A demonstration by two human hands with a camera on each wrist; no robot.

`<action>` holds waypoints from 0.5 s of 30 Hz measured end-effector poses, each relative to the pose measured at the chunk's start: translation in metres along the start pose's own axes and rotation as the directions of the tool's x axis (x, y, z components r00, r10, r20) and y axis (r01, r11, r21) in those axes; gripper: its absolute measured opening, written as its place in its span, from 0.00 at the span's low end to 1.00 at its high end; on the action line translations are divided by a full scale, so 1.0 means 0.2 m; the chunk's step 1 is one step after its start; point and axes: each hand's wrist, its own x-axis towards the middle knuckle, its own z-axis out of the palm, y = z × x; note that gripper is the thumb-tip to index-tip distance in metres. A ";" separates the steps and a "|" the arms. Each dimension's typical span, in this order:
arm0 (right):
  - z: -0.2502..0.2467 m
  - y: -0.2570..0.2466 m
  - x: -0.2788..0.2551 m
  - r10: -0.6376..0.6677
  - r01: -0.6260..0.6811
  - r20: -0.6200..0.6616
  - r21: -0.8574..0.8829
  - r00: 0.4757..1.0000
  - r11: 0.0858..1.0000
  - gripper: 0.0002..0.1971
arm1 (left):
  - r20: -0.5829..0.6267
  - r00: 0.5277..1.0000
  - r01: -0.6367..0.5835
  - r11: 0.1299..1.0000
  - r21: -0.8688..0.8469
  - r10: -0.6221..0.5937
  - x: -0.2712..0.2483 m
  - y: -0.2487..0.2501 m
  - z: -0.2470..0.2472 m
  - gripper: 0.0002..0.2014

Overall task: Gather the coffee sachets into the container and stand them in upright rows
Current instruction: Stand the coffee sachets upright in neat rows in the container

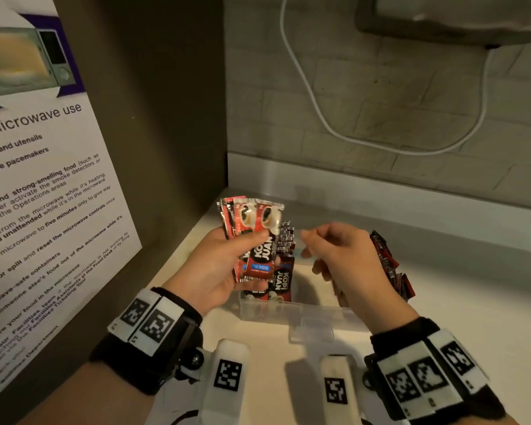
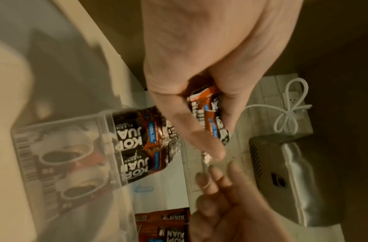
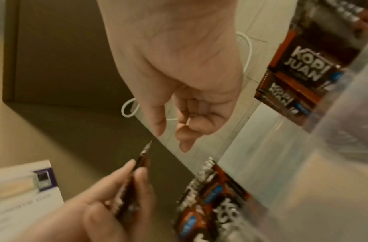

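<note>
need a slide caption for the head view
Left hand grips a fan of coffee sachets above the clear container; empty right hand reaches in.

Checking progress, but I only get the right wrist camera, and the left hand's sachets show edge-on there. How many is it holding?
Observer: The head view shows the left hand with its grip on a fan of at least three red-and-black foil coffee sachets.
Operator: Any standing in the container?
Observer: Yes, a few upright sachets at the left end of the clear plastic container.
Operator: Others loose?
Observer: A dark-red sachet heap sits behind the right hand; inside or outside the container, I cannot tell.
</note>
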 end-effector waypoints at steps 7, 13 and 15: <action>-0.01 -0.06 -0.01 0.004 -0.002 -0.005 0.299 1.000 0.954 0.03 | 0.066 0.996 -0.068 0.981 0.181 0.056 -0.02 -0.05 0.09 0.12; -0.08 -0.07 -0.03 0.143 -0.138 0.016 0.388 0.990 0.911 0.13 | -0.071 0.991 -0.122 0.991 -0.058 0.118 0.00 0.00 0.06 0.17; -0.08 -0.07 -0.06 0.118 -0.142 0.123 0.206 0.985 0.968 0.13 | -0.138 0.978 -0.178 0.974 -0.143 0.158 0.02 0.02 0.06 0.11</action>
